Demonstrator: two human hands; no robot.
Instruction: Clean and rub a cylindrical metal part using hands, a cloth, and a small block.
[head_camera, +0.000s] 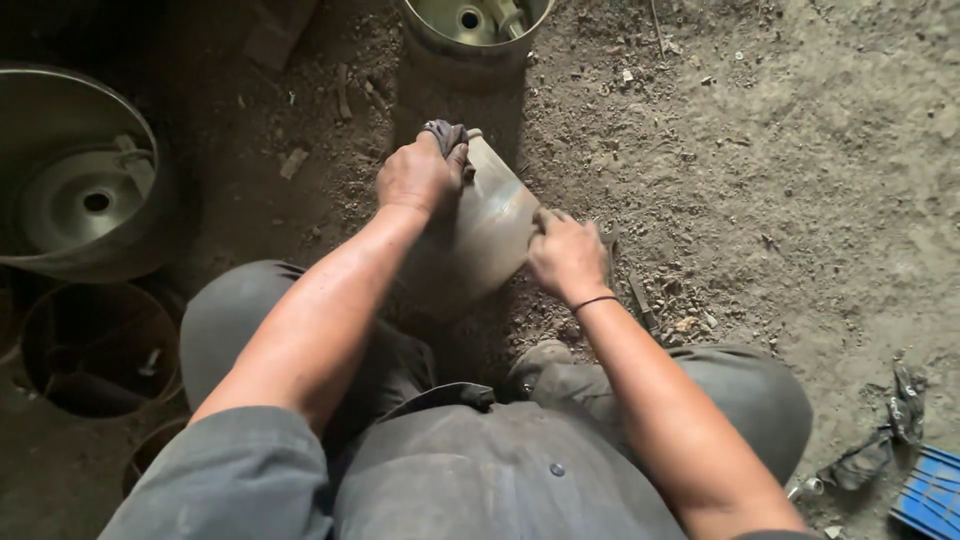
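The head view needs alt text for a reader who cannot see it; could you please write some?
A seated person's left hand presses a dark cloth on a rounded metal piece over the dirt floor, while the right hand steadies its edge. Metal pots stand to the left.

A metal piece (487, 232) lies on the dirt floor (780, 170) between the knees; left hand (420, 175) on its far end, right hand (567, 255) at its right edge; bowls (85, 180) at left

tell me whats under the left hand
A dark rag pressed by the left hand onto a metal pot. How far the rag reaches beneath the palm is covered.
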